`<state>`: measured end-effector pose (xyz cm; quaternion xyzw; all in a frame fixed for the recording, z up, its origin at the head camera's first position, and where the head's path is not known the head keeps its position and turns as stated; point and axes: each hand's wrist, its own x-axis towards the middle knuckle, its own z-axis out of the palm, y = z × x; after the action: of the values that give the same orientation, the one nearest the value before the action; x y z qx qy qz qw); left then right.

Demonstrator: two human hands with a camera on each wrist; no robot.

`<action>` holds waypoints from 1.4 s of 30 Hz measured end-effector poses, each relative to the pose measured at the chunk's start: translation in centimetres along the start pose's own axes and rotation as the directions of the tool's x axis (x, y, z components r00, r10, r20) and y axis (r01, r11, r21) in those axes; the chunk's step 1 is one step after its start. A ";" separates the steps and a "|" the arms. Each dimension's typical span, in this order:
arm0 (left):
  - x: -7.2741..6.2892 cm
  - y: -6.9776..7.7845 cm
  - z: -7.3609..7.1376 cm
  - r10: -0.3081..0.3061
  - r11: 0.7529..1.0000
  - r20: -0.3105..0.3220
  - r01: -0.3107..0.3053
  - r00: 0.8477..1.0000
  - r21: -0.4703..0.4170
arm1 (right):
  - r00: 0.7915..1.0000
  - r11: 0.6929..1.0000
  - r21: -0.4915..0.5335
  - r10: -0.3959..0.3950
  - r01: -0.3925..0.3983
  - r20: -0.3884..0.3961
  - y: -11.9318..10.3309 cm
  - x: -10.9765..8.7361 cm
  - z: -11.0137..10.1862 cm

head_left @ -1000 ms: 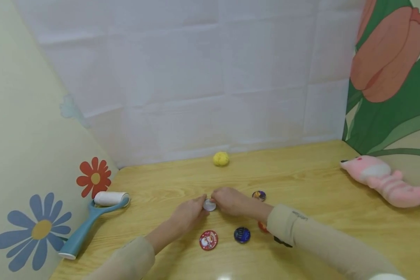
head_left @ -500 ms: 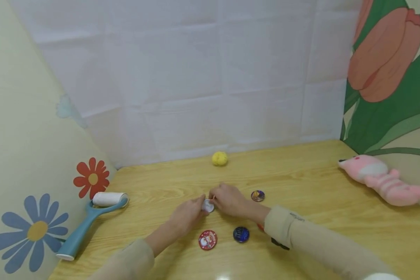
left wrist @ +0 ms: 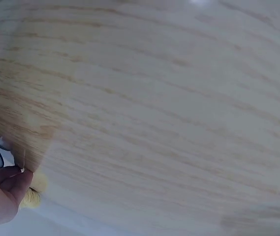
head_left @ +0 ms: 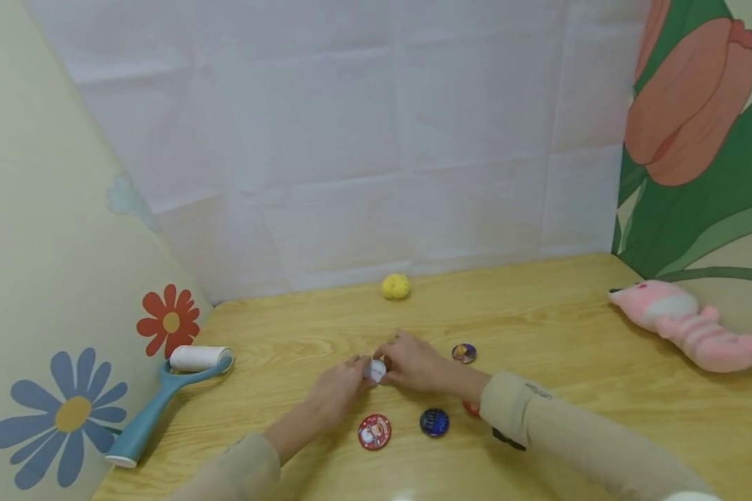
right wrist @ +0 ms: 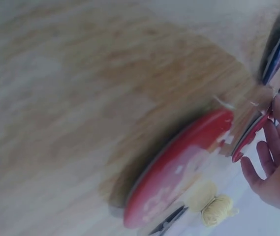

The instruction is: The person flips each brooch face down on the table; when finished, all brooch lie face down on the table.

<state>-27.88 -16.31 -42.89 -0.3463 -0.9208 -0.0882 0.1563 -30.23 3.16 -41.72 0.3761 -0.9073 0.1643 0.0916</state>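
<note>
Both hands meet over the middle of the table at a small round badge (head_left: 377,371), whose pale silvery back shows in the head view. My left hand (head_left: 338,390) pinches its left edge; in the left wrist view, that hand (left wrist: 4,194) sits at the lower left corner. From the right, my right hand (head_left: 416,363) holds the opposite edge with fingertips and thumb. A red-edged badge (right wrist: 250,133) shows right at the right fingertips in the right wrist view. Nearer the body lie a red badge with a white cartoon figure (head_left: 374,432) and a dark blue badge (head_left: 434,422).
A purple and orange badge (head_left: 464,353) lies beyond the right wrist, and another red badge (head_left: 471,408) is partly under the forearm. A yellow yarn ball (head_left: 395,286) sits at the back. A lint roller (head_left: 157,396) lies left, a pink plush toy (head_left: 689,323) right.
The badge between the hands has turned slightly, its pale back now tilted more to the right. The right fingers have shifted along its edge. The other badges stay put.
</note>
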 end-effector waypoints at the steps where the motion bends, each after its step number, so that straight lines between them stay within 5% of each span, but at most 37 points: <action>1: 0.0 0.0 0.1 0.000 1.000 0.000 0.000 1.000 -0.003 | 1.000 1.000 -0.004 -0.002 0.002 0.006 0.0 0.0 0.0; 8: 0.2 -0.1 0.0 0.026 1.000 0.015 -0.026 1.000 0.005 | 0.999 0.998 -0.057 -0.005 0.008 0.044 -0.1 0.2 -0.1; 19: 1.1 -0.4 -1.4 0.080 0.996 0.153 -0.072 0.985 -0.055 | 0.999 0.993 -0.115 0.007 -0.001 0.053 0.3 0.3 -0.5; 27: 2.0 0.4 -2.2 0.019 0.991 0.174 0.005 0.985 -0.135 | 0.996 0.997 -0.028 0.067 -0.065 0.057 2.2 -1.3 -3.1; 37: 4.1 3.0 -1.0 0.007 0.990 0.289 0.035 0.957 -0.138 | 0.985 1.000 -0.005 0.019 -0.019 0.171 4.6 -4.0 -4.8; 42: 4.4 3.6 -0.3 0.003 0.990 0.271 0.036 0.962 -0.138 | 0.978 0.999 0.001 0.032 -0.033 0.207 4.2 -4.6 -4.7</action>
<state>-28.59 -10.99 -40.91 -0.3576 -0.9278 -0.1067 0.0031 -29.82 10.66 -39.70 0.3763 -0.9176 0.1279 -0.0070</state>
